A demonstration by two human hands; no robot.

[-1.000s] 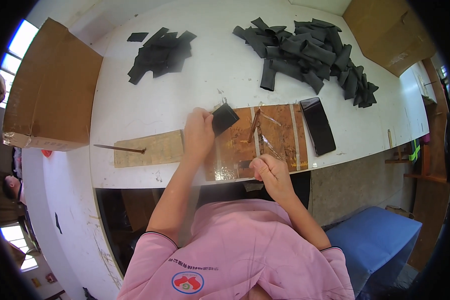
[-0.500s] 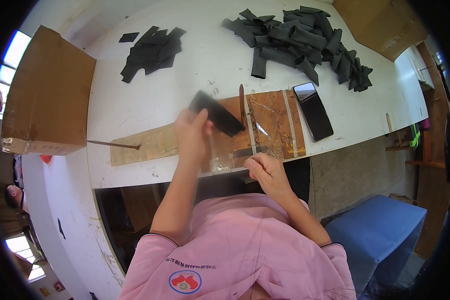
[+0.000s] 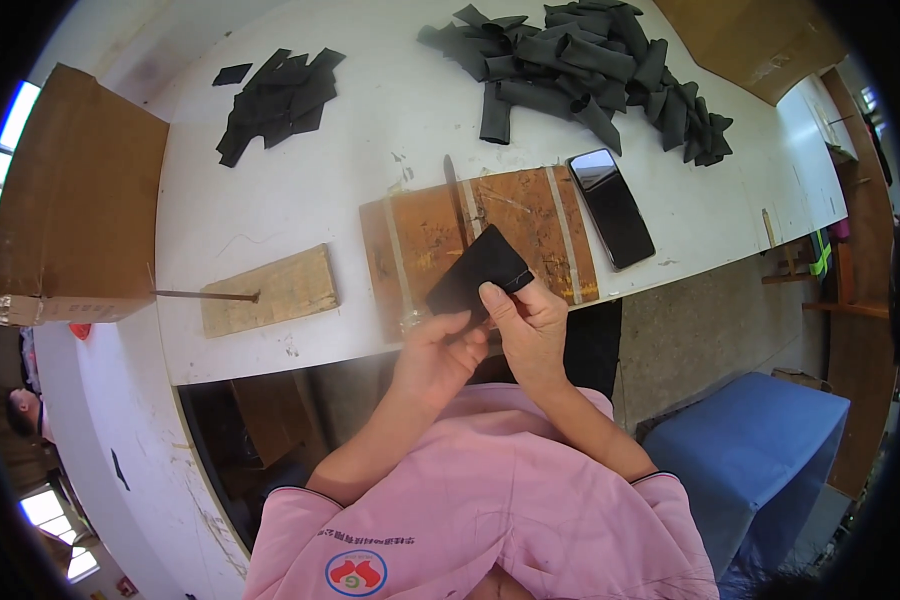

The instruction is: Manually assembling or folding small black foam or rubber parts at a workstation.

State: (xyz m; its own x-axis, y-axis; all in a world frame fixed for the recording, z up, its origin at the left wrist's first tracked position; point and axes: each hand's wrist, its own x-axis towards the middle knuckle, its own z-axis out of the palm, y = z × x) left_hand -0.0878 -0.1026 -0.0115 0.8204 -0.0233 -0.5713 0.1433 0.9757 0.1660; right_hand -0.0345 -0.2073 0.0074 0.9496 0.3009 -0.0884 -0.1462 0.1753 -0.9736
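Note:
Between my hands is a black fabric piece (image 3: pixel 475 275), tilted, with a pale line of stitching near its right end. My right hand (image 3: pixel 535 335) pinches that end, thumb on top. At the lower left edge, my left hand (image 3: pixel 440 360) has its thumb against the fabric and its fingers curled under, partly hidden. Behind the fabric lies a worn brown board (image 3: pixel 520 200) with pale strips across it. A thin, dark, pointed rod (image 3: pixel 452 185) rises from the board just beyond the piece.
A light wooden block with a thin rod (image 3: pixel 205 295) lies at left, near a cardboard box (image 3: pixel 80 200). A phone (image 3: pixel 615 215) rests right of the board. Farther back are a flat black pile (image 3: pixel 280 105) and a larger heap of dark fabric tubes (image 3: pixel 580 65).
My left hand has brought the black fabric piece down and right, off the board's left part. The right hand, earlier low by the board's front edge, now grips its stitched end.

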